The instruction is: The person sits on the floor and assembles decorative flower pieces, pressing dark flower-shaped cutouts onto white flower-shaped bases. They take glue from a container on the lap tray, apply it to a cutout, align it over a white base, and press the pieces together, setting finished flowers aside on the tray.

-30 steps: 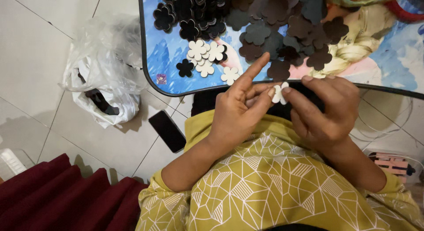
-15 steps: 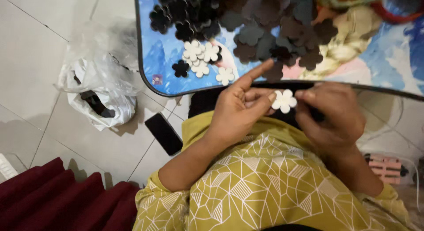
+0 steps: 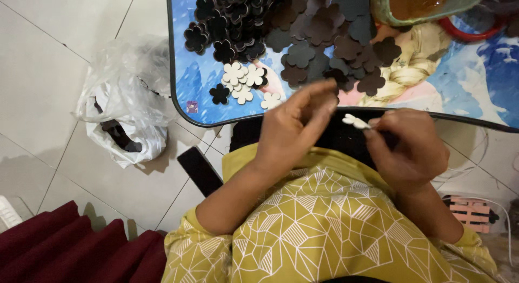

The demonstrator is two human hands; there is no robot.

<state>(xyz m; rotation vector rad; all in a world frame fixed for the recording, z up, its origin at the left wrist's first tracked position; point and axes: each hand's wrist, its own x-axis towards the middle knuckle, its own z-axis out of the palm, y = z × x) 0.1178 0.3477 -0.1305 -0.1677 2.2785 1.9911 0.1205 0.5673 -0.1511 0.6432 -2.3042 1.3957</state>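
- I see a small table [image 3: 186, 107] with a blue cartoon print, dark rim, over a tiled floor [image 3: 48, 61].
- Clear plastic bag [image 3: 127, 99], crumpled, sits on the floor just left of the table.
- Heap of dark flower-shaped cutouts [image 3: 303, 34] covers the table's upper middle.
- Small cluster of white flower cutouts [image 3: 243, 80] lies near the table's front edge.
- Right hand [image 3: 408, 150] pinches a white flower piece [image 3: 357, 122], seen edge-on, held in front of the table edge.
- Left hand [image 3: 294, 126] is loosely open, fingers extended toward the piece; contact I cannot tell, blurred.
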